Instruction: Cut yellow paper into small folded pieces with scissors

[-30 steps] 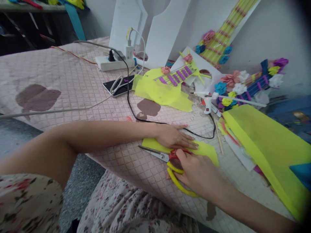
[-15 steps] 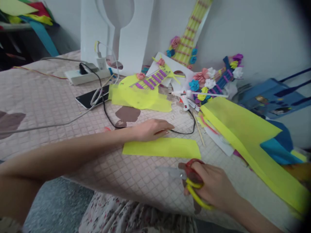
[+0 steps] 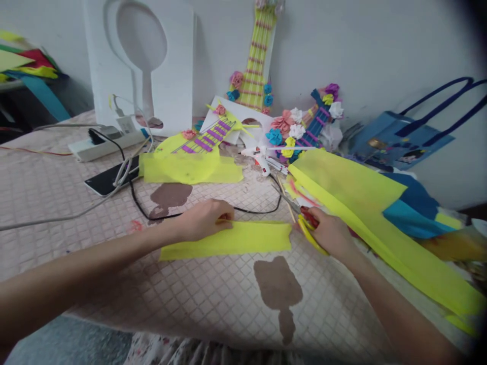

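A strip of yellow crepe paper [image 3: 251, 237] lies across the table in front of me, its right end slightly notched. My left hand [image 3: 207, 220] is closed at the strip's upper edge, thumb and fingers pinching it. Scissors with red and yellow handles [image 3: 303, 224] are held in my right hand [image 3: 333, 234], just beyond the strip's right end. Their blades point up and left, toward the glue gun [image 3: 262, 159], and do not touch the strip.
A black cord runs behind the strip from the power strip [image 3: 108, 145]. A phone [image 3: 110, 175] lies at left. Larger yellow paper [image 3: 353, 192] covers the right side, near a blue bag [image 3: 403, 139]. Flower-decorated paper crafts [image 3: 289, 129] and a white cutout board [image 3: 178, 66] stand behind.
My right hand has carried the scissors away from the front, up beyond the strip's right end. My left hand has closed on the strip's upper edge. The view has shifted right.
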Available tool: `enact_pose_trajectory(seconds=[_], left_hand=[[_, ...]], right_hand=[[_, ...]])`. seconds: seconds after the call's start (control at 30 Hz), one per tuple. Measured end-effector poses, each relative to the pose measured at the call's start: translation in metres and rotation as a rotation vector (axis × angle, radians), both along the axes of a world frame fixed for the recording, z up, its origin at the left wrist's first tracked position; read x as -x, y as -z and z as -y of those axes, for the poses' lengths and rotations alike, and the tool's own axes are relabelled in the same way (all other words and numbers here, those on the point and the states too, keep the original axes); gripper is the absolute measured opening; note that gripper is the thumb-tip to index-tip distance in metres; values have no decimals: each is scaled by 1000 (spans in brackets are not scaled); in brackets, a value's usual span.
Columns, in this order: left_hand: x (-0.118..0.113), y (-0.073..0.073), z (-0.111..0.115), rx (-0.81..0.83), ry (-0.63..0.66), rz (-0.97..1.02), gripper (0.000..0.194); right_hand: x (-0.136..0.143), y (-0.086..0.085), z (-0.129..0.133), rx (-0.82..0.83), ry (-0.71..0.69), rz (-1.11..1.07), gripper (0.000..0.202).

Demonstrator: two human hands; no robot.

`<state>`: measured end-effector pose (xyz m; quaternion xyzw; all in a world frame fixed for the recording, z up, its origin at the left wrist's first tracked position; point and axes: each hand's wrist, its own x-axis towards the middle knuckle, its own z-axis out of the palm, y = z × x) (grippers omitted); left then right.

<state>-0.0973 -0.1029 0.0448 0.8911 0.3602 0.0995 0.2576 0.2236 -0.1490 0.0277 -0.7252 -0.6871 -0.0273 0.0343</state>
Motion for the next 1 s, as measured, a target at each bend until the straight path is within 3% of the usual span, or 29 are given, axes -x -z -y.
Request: enact_pose_trajectory(seconds=[0.2, 0.4, 0.5, 0.57, 0.63, 0.7, 0.77, 0.8, 0.9, 1.0], left_hand=[[18, -21, -40, -49, -176, 70, 20], [37, -23, -95, -287, -486, -173, 17], [36, -24, -100, -393, -668, -352, 20], [29, -25, -88, -543, -703, -380, 23], [17, -26, -66, -615, -625, -322, 27], [3, -25, -40, -397, -440, -225, 24], [-12, -21, -15, -99, -152, -147, 25], [-19, -18, -4, -34, -65, -131, 24], [-34, -8, 15, -43, -72, -150, 19], [-38, 1, 17, 16, -100, -175, 14]], right_hand=[[-11, 13, -19, -132, 31, -48, 38], [-16, 23, -10, -126, -22, -19, 34], [-20, 24, -7, -125, -10, -17, 34], [-22, 24, -7, -116, -4, -20, 33], [-24, 24, -7, -100, 6, -19, 33], [-24, 23, -8, -87, 20, -22, 34], [-24, 22, -8, -84, 32, -32, 35], [-23, 22, -8, -83, 39, -40, 36], [-21, 19, -7, -75, 56, -61, 39], [-19, 16, -6, -56, 85, -55, 44]])
